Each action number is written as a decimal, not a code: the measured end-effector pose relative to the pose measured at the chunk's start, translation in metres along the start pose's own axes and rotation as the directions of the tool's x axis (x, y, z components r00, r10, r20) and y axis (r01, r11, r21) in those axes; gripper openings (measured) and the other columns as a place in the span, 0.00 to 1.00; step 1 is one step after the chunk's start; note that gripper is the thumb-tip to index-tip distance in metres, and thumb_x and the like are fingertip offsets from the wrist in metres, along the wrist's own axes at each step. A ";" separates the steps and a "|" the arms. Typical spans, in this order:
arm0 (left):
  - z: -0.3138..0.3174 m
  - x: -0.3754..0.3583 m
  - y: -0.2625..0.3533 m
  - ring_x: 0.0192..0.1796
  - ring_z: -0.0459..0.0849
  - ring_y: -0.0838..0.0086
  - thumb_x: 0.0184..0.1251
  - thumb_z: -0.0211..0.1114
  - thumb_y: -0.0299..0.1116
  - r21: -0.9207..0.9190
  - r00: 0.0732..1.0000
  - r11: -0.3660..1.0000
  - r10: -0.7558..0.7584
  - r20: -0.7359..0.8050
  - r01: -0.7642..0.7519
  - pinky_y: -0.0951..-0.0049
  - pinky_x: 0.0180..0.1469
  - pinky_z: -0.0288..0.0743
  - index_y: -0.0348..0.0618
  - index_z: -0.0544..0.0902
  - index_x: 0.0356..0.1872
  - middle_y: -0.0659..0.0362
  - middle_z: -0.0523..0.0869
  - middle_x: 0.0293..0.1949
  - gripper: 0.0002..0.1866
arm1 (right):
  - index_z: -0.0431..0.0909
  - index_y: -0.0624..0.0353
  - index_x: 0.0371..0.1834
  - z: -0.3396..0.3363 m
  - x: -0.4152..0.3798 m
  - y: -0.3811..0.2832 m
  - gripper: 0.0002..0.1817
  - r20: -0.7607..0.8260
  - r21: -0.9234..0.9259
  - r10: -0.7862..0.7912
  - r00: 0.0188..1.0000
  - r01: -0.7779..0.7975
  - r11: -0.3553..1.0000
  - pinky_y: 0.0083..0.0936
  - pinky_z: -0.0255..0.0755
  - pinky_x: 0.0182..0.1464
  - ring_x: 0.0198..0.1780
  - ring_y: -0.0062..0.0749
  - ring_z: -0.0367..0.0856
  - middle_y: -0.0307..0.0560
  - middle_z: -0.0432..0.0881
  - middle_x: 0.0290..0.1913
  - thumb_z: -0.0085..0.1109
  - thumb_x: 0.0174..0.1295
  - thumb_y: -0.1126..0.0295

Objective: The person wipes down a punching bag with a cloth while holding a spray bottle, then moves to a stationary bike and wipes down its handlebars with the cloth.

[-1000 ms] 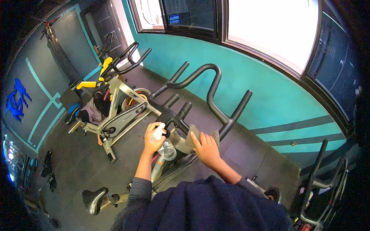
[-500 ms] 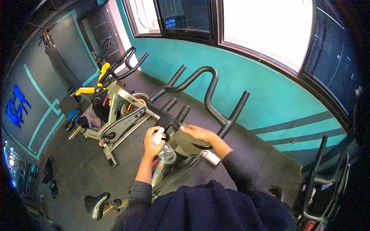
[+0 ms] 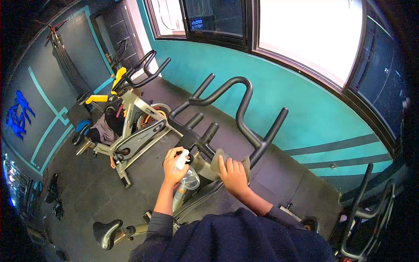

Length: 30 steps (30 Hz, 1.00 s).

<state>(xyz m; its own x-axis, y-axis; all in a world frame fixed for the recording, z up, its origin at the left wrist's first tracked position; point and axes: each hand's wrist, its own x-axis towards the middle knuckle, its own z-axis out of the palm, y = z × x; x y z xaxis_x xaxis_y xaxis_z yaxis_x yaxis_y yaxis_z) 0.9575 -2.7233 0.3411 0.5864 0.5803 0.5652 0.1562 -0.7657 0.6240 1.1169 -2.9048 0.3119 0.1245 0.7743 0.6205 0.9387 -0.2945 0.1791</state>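
My left hand (image 3: 174, 166) is wrapped round a clear spray bottle (image 3: 190, 179) with a white trigger head, held beside the bike's stem. In my right hand (image 3: 234, 174) is a grey-green cloth (image 3: 215, 165), bunched under my fingers against the near right part of the handlebar. The black handlebar (image 3: 244, 100) of the exercise bike curves away in front of me, with several grips pointing up and outward. Below my left forearm, to the left, is the bike's black saddle (image 3: 108, 233). My right hand and the cloth hide part of the bar.
Another exercise bike (image 3: 139, 139) with yellow parts stands at left; a partly hidden figure in grey and dark clothing (image 3: 107, 131) appears low behind it. A further handlebar (image 3: 364, 214) is at the right edge. Ahead runs a teal wall (image 3: 279, 91) under windows.
My right hand has come down and nearer with the cloth, turning so its fingers point away over the bar. My left hand keeps the spray bottle in nearly the same place.
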 end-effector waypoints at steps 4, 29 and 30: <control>0.007 0.000 0.002 0.50 0.76 0.62 0.31 0.63 0.38 0.196 0.991 0.971 0.137 -0.004 -0.133 0.63 0.47 0.68 0.51 0.85 0.26 0.60 0.78 0.44 0.14 | 0.67 0.62 0.61 -0.005 0.033 -0.005 0.38 0.187 0.225 0.123 0.975 -0.164 0.961 0.37 0.71 0.46 0.41 0.40 0.77 0.50 0.78 0.41 0.63 0.52 0.48; 0.005 0.001 0.006 0.55 0.70 0.61 0.29 0.63 0.39 0.300 0.989 0.946 0.095 0.111 -0.125 0.61 0.50 0.64 0.55 0.86 0.29 0.59 0.73 0.47 0.17 | 0.74 0.52 0.59 -0.012 -0.019 0.025 0.26 -0.126 0.263 -0.046 0.991 0.078 0.962 0.36 0.70 0.53 0.45 0.40 0.77 0.49 0.77 0.47 0.56 0.54 0.64; 0.005 0.002 0.009 0.56 0.70 0.60 0.29 0.64 0.40 0.315 0.988 0.940 0.103 0.112 -0.133 0.61 0.50 0.64 0.55 0.86 0.29 0.58 0.73 0.47 0.17 | 0.74 0.52 0.59 -0.009 -0.022 0.028 0.26 -0.121 0.265 -0.044 0.992 0.075 0.961 0.36 0.70 0.53 0.45 0.40 0.77 0.49 0.77 0.47 0.56 0.54 0.64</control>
<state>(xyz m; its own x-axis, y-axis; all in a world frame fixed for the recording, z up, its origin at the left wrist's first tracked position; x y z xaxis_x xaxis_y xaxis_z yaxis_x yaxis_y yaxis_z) 0.9645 -2.7305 0.3455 0.6844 0.4641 0.5624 0.3191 -0.8841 0.3413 1.1371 -2.9351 0.3102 0.0431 0.7131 0.6997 0.9969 -0.0767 0.0168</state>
